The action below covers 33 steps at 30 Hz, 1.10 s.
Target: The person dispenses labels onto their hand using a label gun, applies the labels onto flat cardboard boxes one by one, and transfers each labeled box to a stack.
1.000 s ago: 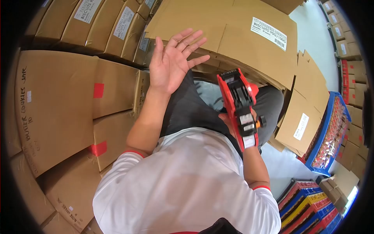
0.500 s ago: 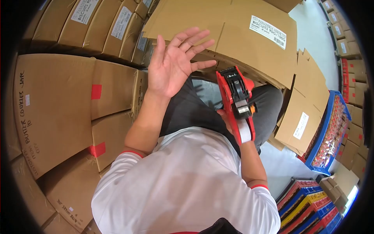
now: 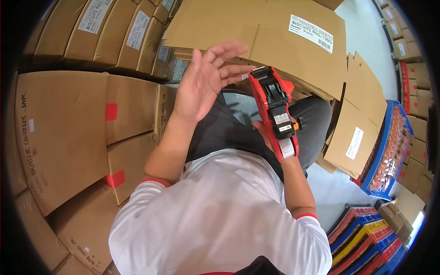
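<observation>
My right hand (image 3: 262, 130) grips a red and black label gun (image 3: 275, 110), which hides most of its fingers. A white label roll shows at the gun's near end. My left hand (image 3: 199, 89) is open, palm turned toward the gun, fingers stretched out and apart from one another. A small white label (image 3: 244, 77) shows at the gun's front, beside the tip of my little finger; whether the finger touches it I cannot tell. Just past both hands lies a stack of flat cardboard (image 3: 275, 41) with a printed biscuit label (image 3: 311, 33) on top.
Stacked cardboard boxes (image 3: 64, 137) stand close on my left, with more labelled boxes (image 3: 107, 36) behind. Further flattened cardboard (image 3: 355, 119) leans on the right. Beyond it are a blue crate (image 3: 394, 110) of packaged goods and a pile of coloured crates (image 3: 366, 233).
The label gun has shifted slightly away from me and left, toward my left hand. My left fingers have curled a little and the palm has turned inward. A white label now shows at the gun's front.
</observation>
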Motion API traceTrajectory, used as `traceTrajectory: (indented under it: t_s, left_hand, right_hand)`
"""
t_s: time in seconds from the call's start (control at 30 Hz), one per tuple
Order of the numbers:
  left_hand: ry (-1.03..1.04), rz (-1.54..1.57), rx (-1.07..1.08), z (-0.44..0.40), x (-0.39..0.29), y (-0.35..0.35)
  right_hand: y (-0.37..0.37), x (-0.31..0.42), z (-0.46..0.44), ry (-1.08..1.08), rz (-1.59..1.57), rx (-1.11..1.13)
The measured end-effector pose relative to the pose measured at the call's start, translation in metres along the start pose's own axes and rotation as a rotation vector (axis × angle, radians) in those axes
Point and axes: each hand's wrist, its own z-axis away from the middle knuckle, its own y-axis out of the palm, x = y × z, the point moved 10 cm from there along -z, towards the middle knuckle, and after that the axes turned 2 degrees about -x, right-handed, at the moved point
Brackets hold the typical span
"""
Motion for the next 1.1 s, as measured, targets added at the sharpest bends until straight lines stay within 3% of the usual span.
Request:
traceTrajectory:
  t_s: [0.1, 0.17, 0.3, 0.33, 0.43, 0.53, 0.6, 0.63, 0.7, 0.77, 0.8, 0.83, 0.9, 0.97, 1.03, 1.1]
  left_hand:
    - [0.08, 0.183, 0.058, 0.005, -0.012, 0.003]
    - [0.117, 0.294, 0.077, 0.003, -0.023, -0.004]
    - [0.124, 0.01, -0.074, 0.001, -0.025, -0.022]
    - [0.069, -0.041, -0.021, 0.001, -0.016, -0.015]
    - [-0.001, -0.084, 0.104, 0.004, 0.0, 0.004]
    - [0.038, 0.068, 0.165, 0.008, -0.007, 0.009]
    - [0.097, 0.401, 0.212, 0.007, -0.023, 0.003]
    - [0.1, 0.397, 0.209, 0.005, -0.025, 0.0]
    - [0.091, -0.035, 0.0, 0.0, -0.022, -0.019]
    - [0.055, -0.046, -0.005, 0.001, -0.01, -0.016]
    - [0.014, -0.101, 0.057, 0.002, -0.002, -0.005]
    - [-0.028, -0.155, 0.119, 0.003, 0.006, 0.005]
    - [-0.013, -0.134, 0.189, 0.004, 0.01, 0.012]
    - [0.067, 0.032, 0.262, 0.006, -0.001, 0.019]
    - [0.092, 0.092, 0.227, 0.004, -0.008, 0.01]
    - [0.109, 0.149, 0.189, 0.001, -0.01, 0.001]
  right_hand:
    - [0.006, -0.017, 0.0, 0.159, 0.069, 0.056]
    - [0.003, -0.019, 0.004, 0.087, 0.06, 0.023]
    - [-0.007, 0.0, 0.004, -0.065, -0.021, -0.096]
    - [0.005, -0.016, 0.007, 0.051, -0.075, -0.042]
    - [0.004, -0.021, 0.003, 0.083, 0.127, 0.052]
    - [0.002, -0.022, -0.002, 0.093, 0.094, 0.03]
    - [-0.006, -0.016, 0.001, 0.077, 0.005, -0.006]
    - [-0.011, -0.013, 0.002, 0.066, -0.083, -0.047]
    - [-0.015, -0.005, -0.002, 0.018, -0.117, -0.085]
    - [-0.006, -0.006, 0.0, 0.032, 0.081, 0.019]
    - [-0.004, -0.015, -0.002, 0.198, -0.063, 0.03]
    - [-0.003, -0.015, -0.003, 0.201, -0.059, 0.026]
    - [0.0, -0.007, -0.011, 0.092, 0.038, 0.042]
    - [0.0, -0.014, -0.007, 0.144, -0.014, 0.044]
    - [-0.01, 0.001, -0.007, 0.015, -0.081, -0.018]
    - [-0.018, 0.013, -0.005, 0.057, -0.067, -0.001]
